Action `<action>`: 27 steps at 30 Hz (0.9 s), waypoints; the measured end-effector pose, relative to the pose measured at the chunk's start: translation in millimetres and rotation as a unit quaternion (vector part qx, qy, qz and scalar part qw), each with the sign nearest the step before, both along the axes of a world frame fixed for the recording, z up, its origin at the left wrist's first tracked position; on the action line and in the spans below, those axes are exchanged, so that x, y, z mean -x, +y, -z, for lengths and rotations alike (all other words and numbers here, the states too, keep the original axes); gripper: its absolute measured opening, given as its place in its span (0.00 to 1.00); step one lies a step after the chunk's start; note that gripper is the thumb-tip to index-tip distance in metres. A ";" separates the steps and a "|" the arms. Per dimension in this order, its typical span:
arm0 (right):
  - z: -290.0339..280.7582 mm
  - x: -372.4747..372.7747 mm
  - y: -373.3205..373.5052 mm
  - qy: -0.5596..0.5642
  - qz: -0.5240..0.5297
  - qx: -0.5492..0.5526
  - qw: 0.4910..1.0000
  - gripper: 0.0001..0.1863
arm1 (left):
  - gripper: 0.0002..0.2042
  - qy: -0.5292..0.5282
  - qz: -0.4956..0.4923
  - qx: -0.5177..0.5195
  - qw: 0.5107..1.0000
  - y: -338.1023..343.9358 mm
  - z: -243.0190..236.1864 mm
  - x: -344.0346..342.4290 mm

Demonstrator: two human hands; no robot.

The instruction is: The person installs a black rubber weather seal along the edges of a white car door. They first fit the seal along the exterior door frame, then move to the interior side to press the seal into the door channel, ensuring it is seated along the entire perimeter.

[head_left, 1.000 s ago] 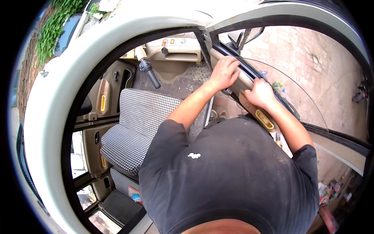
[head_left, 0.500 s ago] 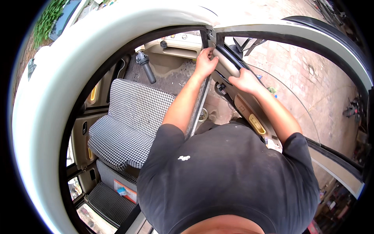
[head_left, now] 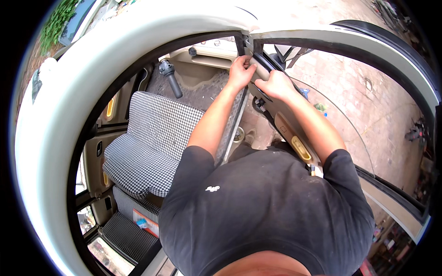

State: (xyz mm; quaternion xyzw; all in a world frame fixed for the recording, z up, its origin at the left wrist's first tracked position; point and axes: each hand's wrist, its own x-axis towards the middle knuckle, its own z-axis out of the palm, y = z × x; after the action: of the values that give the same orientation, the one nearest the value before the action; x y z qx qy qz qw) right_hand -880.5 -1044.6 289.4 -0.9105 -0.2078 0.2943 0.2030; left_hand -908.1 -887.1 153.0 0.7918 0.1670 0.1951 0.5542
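Observation:
An open vehicle door with a beige inner panel stands in front of me. My left hand is closed at the front end of a beige trim piece along the door's top edge, near the hinge pillar. My right hand grips the same trim a little further back, with the thumb on the cabin side and the other fingers folded over the edge. The hands are close together, with a short stretch of trim showing between them. The fingertips' undersides are hidden.
Left of me are checked seats and a dark grey stalk on the cabin floor. A yellow-rimmed door recess is by my right forearm. The white roof curves along the left. A side mirror juts outside over the paving.
My right hand has slid forward along the trim, closer to my left hand. The left hand has barely moved, and the view has shifted slightly.

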 end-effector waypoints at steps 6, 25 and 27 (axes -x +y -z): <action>6.8 -1.6 -2.9 -0.022 -0.016 0.027 0.999 0.31 | 0.12 0.033 0.019 0.066 0.997 7.9 -3.6 -11.9; 14.5 0.6 -10.0 -0.069 -0.068 0.030 0.995 0.31 | 0.10 -0.094 -0.012 -0.091 0.991 -3.7 -10.5 -12.3; 14.6 0.7 -9.6 -0.069 -0.068 0.034 0.995 0.30 | 0.10 -0.115 0.015 -0.161 0.980 1.6 -13.1 -13.5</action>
State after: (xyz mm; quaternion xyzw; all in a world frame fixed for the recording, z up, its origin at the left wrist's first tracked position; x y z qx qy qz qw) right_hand -881.2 -1054.2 274.8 -0.9186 -0.2729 0.2511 0.1368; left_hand -894.6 -885.5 166.1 0.8454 0.0567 0.3007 0.4378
